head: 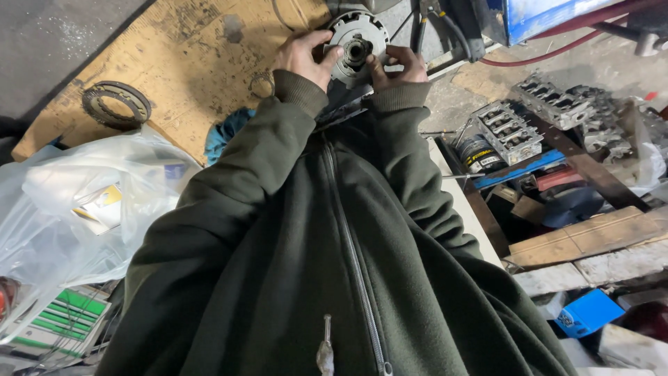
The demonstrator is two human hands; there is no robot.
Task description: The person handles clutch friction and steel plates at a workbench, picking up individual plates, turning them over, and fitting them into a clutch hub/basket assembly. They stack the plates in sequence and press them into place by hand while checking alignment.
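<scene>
Gripping a round toothed metal hub [356, 47], left hand [303, 57] and right hand [400, 66] are pinching its rim from either side. Steel rings [115, 103] are lying on cardboard [188, 63] beyond the left hand; engine parts [511, 129] are crowding the right hand's outer side.

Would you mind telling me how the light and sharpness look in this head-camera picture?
In the head view, light falls evenly on the cardboard sheet, the round metal part is sharp between the left hand and right hand, the clear plastic bag glares white, and the edges bend with wide-angle distortion.
</scene>
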